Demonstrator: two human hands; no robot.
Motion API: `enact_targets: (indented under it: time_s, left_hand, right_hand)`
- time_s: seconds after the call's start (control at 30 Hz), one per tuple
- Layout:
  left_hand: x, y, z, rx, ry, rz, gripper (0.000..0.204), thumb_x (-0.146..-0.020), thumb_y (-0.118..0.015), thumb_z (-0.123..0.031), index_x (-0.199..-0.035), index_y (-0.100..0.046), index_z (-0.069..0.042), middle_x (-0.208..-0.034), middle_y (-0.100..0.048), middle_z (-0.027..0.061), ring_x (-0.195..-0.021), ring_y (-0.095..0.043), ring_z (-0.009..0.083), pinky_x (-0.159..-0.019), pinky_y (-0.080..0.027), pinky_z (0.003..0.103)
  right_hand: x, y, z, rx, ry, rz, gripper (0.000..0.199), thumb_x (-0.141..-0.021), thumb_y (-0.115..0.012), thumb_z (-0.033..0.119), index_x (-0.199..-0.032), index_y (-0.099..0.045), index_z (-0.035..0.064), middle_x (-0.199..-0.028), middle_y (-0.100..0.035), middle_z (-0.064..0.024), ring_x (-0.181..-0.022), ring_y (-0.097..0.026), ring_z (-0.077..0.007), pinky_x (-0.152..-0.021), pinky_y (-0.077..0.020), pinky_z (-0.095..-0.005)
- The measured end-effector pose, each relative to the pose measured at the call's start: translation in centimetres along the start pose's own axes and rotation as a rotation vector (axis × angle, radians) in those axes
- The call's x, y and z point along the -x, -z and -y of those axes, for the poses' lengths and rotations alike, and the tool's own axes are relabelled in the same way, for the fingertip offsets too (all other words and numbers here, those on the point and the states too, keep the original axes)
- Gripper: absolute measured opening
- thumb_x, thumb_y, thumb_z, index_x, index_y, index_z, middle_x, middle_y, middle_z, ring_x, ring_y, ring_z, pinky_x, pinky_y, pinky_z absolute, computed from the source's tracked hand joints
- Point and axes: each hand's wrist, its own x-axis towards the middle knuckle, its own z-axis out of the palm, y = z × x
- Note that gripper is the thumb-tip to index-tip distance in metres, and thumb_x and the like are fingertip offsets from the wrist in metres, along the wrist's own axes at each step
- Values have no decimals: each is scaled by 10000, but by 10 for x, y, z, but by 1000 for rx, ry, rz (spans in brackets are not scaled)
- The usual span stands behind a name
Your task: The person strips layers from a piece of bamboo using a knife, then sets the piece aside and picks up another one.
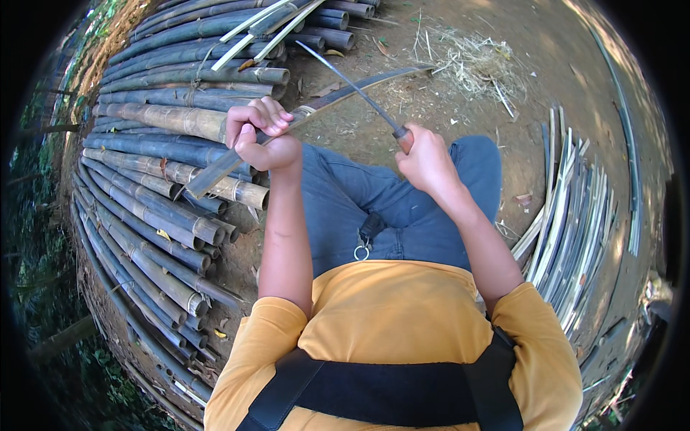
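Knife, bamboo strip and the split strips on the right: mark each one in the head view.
knife (359,93), head view, on the middle of the blade.
bamboo strip (338,98), head view, on the stretch beyond the left hand (260,135).
pile of split strips (575,215), head view, on the middle of the pile.

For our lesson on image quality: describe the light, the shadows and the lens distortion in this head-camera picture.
Head view: even shade over the bamboo poles and both hands, dappled sunlight on the dirt ground at upper right; the fisheye bends the poles and split strips into arcs, with black corners; the knife is sharp, not blurred.
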Motion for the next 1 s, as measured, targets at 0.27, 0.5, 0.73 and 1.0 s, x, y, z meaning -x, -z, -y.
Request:
enact_targets:
  time_s: [0.27,0.5,0.73,1.0]
  left_hand:
    - [5,-10,-5,43,-7,40,214,-797,-409,-240,-685,-402,-58,-487,-359,41,-425,-352,128,-444,-387,271]
    - [-1,-11,-1,37,-11,43,206,-833,-398,-217,-704,-397,-56,-508,-377,38,-445,-363,127,-447,-411,274]
    - [-9,-11,-1,-222,26,-370,206,-887,-424,-182,-709,-403,-81,-552,-398,33,-474,-388,133,-473,-450,282]
    - [-26,-8,1,-422,41,-534,165,-966,-452,-172,-861,-484,-48,-804,-502,56,-591,-511,142,-553,-524,298]
  right_hand:
    - [-59,-41,-64,19,-174,-145,201,-905,-609,152,-1046,-652,16,-960,-692,-268,-970,-670,-431,-835,-521,-521]
    - [-182,-61,-189,42,-407,-254,268,-926,-593,220,-957,-672,-35,-992,-690,-270,-977,-663,-435,-850,-522,-486]
    - [-107,-41,-95,-22,-106,-189,205,-884,-604,165,-988,-661,-2,-936,-690,-264,-935,-669,-436,-811,-526,-487]
    - [-111,-71,-92,-37,-141,-163,185,-903,-606,184,-1046,-657,80,-952,-701,-225,-949,-681,-403,-814,-526,-520]
